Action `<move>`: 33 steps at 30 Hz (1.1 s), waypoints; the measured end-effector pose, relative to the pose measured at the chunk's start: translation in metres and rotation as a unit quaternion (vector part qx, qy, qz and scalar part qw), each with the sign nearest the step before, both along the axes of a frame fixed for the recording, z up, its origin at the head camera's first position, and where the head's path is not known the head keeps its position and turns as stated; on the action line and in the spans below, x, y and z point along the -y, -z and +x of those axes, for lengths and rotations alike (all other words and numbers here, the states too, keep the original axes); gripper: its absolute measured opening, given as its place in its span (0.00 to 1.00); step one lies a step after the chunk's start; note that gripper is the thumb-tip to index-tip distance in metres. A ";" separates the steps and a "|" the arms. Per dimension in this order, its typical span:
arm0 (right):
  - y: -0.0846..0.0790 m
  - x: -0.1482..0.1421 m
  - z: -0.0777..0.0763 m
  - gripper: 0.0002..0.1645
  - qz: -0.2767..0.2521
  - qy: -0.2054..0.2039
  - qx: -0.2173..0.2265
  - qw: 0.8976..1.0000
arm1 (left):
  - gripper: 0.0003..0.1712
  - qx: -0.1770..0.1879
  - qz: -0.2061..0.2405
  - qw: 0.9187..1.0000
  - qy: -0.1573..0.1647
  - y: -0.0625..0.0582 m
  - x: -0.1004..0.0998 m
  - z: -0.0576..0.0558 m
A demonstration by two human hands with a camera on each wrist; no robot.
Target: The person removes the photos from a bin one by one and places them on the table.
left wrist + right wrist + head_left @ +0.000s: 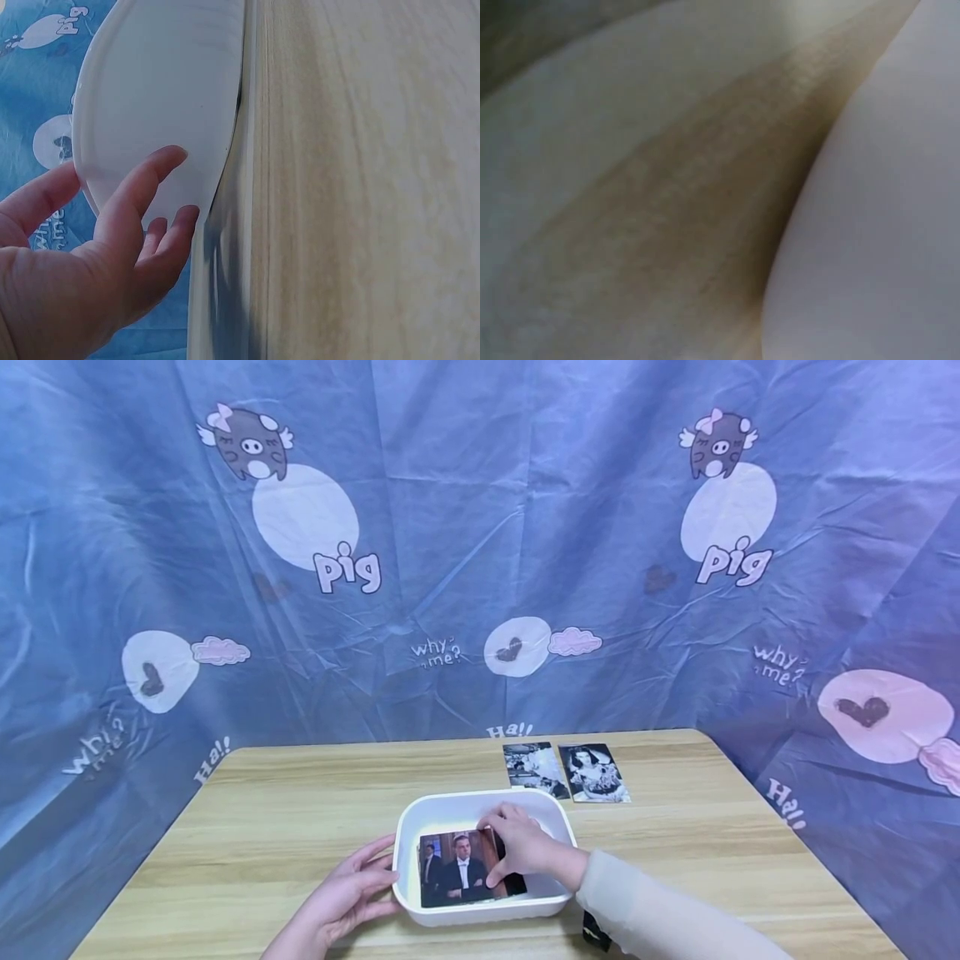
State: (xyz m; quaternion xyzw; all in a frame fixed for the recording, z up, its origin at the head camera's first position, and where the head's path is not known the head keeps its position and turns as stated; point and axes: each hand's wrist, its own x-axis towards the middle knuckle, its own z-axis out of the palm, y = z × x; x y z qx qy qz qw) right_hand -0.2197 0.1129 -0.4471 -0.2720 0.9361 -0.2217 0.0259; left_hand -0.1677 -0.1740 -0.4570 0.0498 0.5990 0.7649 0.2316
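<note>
Head view: between the tabletop (285,810)'s side edges, the right hand (525,843) grips a colour photo (456,868) inside a white tub (487,913); the left hand (351,887), relaxed, touches the tub's wall. Two black-and-white photos (596,774) lie near the far edge.

Right hand (525,843) grips a photo (459,867) — inside the white bin (480,913).

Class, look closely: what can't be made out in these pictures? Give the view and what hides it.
Head view: the right part of the colour photo, covered by the right hand.
Head view: what the dark item is, partly covered by the sleeve.
Left wrist view: the inside of the white tub, blocked by its outer wall.
Right wrist view: the dark patch at upper left, blurred and cut off by the frame.
</note>
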 end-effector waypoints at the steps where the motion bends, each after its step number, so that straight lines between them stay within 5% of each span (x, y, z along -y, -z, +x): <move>1: 0.000 0.000 0.000 0.44 0.000 0.001 -0.002 1.000 | 0.47 0.000 -0.001 1.000 -0.001 0.000 0.000 0.000; 10: 0.005 0.000 -0.006 0.43 -0.011 -0.004 -0.024 1.000 | 0.47 0.000 -0.002 1.000 -0.003 0.001 0.000 0.000; 23: 0.004 -0.002 -0.018 0.23 -0.157 0.019 0.004 0.987 | 0.47 0.001 -0.006 1.000 -0.008 -0.001 0.000 0.000; 33: -0.002 -0.007 -0.023 0.17 -0.196 0.009 0.003 0.981 | 0.48 0.001 -0.004 1.000 -0.005 -0.002 0.000 0.000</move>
